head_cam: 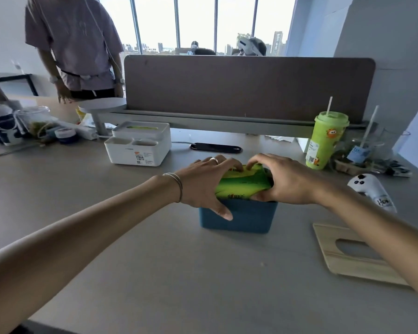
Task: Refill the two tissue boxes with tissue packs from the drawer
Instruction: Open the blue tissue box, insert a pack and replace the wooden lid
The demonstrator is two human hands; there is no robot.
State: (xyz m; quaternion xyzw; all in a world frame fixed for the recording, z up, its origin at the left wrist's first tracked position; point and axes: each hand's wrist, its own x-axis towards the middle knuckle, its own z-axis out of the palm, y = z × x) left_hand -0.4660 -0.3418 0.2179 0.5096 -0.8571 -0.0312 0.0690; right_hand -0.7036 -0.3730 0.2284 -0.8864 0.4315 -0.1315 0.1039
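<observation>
A blue tissue box (pixel 246 219) stands open in the middle of the desk. A green tissue pack (pixel 244 183) sits tilted in its top, partly inside. My left hand (pixel 203 186) grips the pack's left end, thumb down on the box's front wall. My right hand (pixel 282 182) holds the pack's right end, fingers pinching its top edge. The box's wooden lid (pixel 348 259) with an oval slot lies flat at the right. A white tissue box (pixel 140 143) with its lid on stands further back left, green showing in its slot.
A green cup with a straw (pixel 323 141) stands at the back right beside a white controller (pixel 369 189) and clutter. A black phone (pixel 215 148) lies behind the blue box. A brown divider (pixel 249 88) closes the desk's far edge. Another person (pixel 77 44) stands at the back left.
</observation>
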